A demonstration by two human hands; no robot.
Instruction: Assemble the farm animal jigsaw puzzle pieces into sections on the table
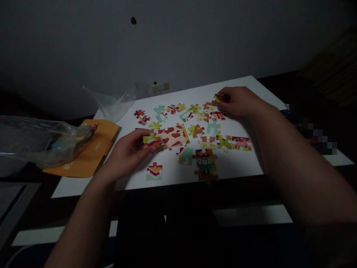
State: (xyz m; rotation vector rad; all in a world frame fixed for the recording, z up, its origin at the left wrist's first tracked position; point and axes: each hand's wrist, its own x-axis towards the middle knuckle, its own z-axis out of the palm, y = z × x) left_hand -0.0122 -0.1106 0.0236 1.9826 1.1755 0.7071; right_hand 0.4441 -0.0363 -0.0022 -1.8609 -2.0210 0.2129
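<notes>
Colourful jigsaw puzzle pieces lie over a white tabletop [131, 182]. My left hand [134, 147] pinches a green and red puzzle piece [150, 141] beside joined pieces with a brown-spotted cow pattern [174, 136]. At the far right of the pieces, my right hand [237, 100] holds a small green and brown puzzle piece [217, 98] between thumb and fingers. Nearer me lie joined pieces showing a figure in blue overalls [205, 163] and a single red and teal piece [154, 172]. A joined strip with a pink pig [242, 143] sits at the right.
An orange paper envelope [104, 136] lies at the left under a clear plastic bag [41, 145]. Another clear plastic bag [115, 104] stands at the back left. Behind the table is a wall with power sockets [160, 87]. Dark items [309, 130] sit at the right edge.
</notes>
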